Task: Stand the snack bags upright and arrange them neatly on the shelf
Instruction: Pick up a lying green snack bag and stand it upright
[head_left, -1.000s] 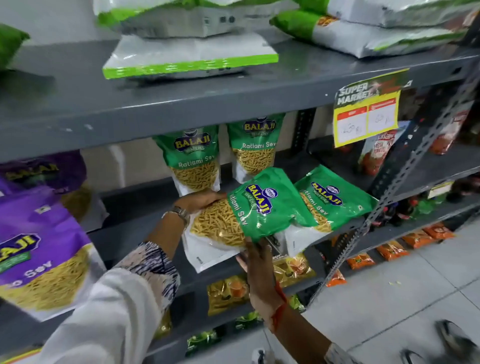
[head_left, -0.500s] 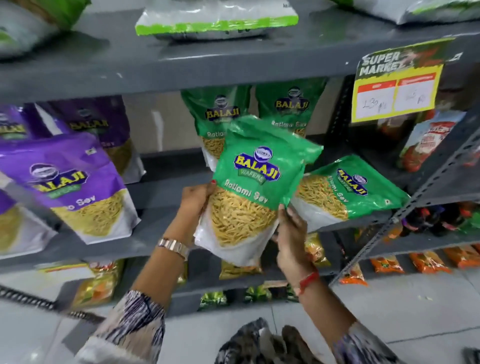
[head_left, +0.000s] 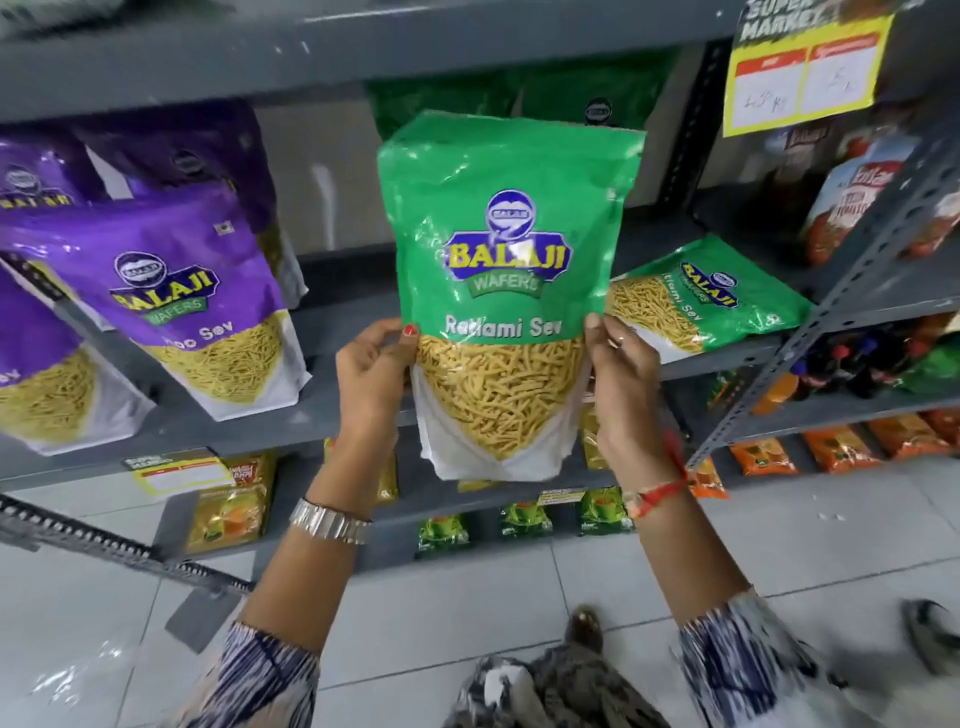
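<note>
Green Ratlami Sev snack bag (head_left: 506, 291) held upright before the grey metal shelf (head_left: 311, 431)

The left hand (head_left: 371, 376) and right hand (head_left: 621, 387) grip its side edges; another green bag (head_left: 706, 296) lies flat behind, purple bags (head_left: 197, 306) stand left.

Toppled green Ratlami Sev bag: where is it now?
Head view, right of centre: the toppled green bag lies flat on the middle shelf, just right of the upright green bag held in both hands.
</note>
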